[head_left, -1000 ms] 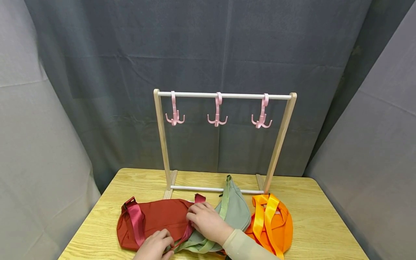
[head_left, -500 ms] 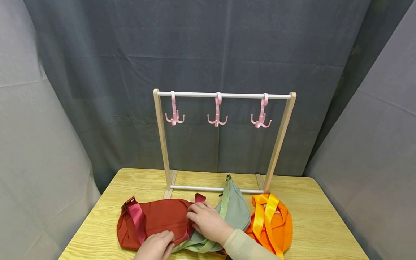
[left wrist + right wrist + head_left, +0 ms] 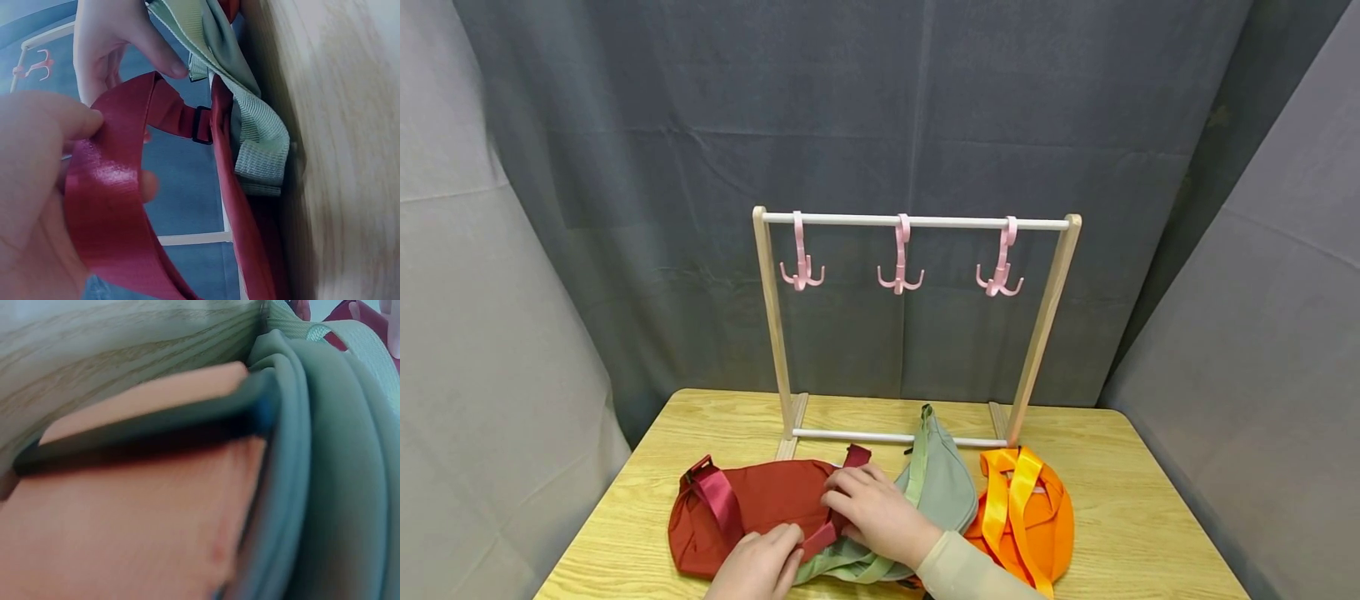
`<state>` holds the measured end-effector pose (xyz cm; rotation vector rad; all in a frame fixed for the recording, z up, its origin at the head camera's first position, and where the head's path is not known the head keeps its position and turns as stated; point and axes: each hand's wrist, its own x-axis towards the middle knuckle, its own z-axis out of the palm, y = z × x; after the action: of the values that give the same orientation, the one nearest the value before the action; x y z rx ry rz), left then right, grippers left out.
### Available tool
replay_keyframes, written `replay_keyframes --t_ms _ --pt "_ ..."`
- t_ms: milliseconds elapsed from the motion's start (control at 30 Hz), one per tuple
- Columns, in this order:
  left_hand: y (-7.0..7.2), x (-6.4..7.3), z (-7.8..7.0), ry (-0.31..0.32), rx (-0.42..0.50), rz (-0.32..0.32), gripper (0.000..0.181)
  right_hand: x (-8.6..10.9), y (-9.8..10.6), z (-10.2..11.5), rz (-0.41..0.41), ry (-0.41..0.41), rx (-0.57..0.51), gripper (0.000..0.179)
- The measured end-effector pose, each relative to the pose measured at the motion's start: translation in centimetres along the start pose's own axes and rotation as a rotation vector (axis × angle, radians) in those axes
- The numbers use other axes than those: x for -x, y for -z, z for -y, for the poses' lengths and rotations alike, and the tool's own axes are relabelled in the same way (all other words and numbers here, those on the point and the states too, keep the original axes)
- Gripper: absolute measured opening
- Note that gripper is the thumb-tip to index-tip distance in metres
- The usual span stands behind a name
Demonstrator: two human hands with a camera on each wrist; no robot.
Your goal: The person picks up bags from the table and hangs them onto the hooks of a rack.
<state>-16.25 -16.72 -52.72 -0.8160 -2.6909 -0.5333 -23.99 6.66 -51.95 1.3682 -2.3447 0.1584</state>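
Observation:
A rust-red bag [image 3: 775,496] lies at the table's left front, its shiny red strap [image 3: 822,540] running between the hands. My left hand [image 3: 762,562] pinches this strap, thumb on the near face and fingers behind; in the left wrist view the strap [image 3: 109,187] bows out into a loop beside a black slider [image 3: 201,125]. At the bag's right end, my right hand [image 3: 880,510] curls its fingers over the strap. A grey-green bag [image 3: 951,487] with a light green strap lies under that wrist. In the right wrist view a blurred orange bag [image 3: 131,531] fills the foreground.
An orange bag [image 3: 1048,525] with bright straps lies to the right on the wooden table [image 3: 1150,517]. Behind the bags stands a rack [image 3: 771,317] with a white bar carrying three pink hooks [image 3: 899,258]. Grey cloth [image 3: 625,208] encloses the back and sides.
My left hand has its fingers closer around the red strap, and the strap between the hands has turned to show its flat face. My right hand has barely shifted left.

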Motion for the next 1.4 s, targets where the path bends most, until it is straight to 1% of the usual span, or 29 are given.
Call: replay_keyframes --t_ms 233,367,467,533,600,733,800,867,967,1167,1300,1400 --pt "0.0 0.0 -0.1 -0.037 -0.04 -0.071 0.018 -0.3 0.3 0.6 -0.033 0.061 0.002 0.052" --pt "-0.1 0.0 0.0 -0.048 -0.047 -0.092 0.016 -0.4 0.2 0.9 -0.046 0.081 0.011 0.048" --pt "0.0 0.0 0.0 -0.057 -0.058 -0.092 0.018 -0.3 0.2 0.9 -0.06 0.087 0.021 0.043" --pt "0.1 0.0 0.0 -0.054 -0.06 -0.077 0.022 -0.3 0.2 0.9 -0.074 0.09 0.027 0.041" --pt "0.3 0.0 0.0 -0.05 -0.066 -0.06 0.028 -0.3 0.2 0.9 -0.089 0.093 0.031 0.04" --pt "0.5 0.1 0.0 -0.042 -0.106 -0.03 0.043 -0.3 0.3 0.8 -0.11 0.098 0.023 0.041" --pt "0.5 0.1 0.0 -0.042 -0.134 -0.041 0.048 -0.2 0.4 0.8 -0.114 0.1 0.014 0.041" --pt "0.4 0.2 0.1 -0.042 -0.157 -0.066 0.052 -0.2 0.5 0.7 -0.111 0.097 0.0 0.042" --pt "0.2 0.3 0.2 -0.05 -0.189 -0.134 0.056 -0.1 0.8 0.7 -0.103 0.089 -0.016 0.041" --pt "-0.2 0.2 0.5 -0.099 -0.234 -0.27 0.062 -0.1 1.3 0.7 -0.114 0.072 -0.038 0.042" --pt "0.0 0.1 0.5 -0.123 -0.238 -0.329 0.062 0.0 1.4 0.5 -0.124 0.067 -0.047 0.042" --pt "0.2 -0.1 0.4 -0.144 -0.219 -0.364 0.06 0.0 1.5 0.4 -0.125 0.061 -0.054 0.042"
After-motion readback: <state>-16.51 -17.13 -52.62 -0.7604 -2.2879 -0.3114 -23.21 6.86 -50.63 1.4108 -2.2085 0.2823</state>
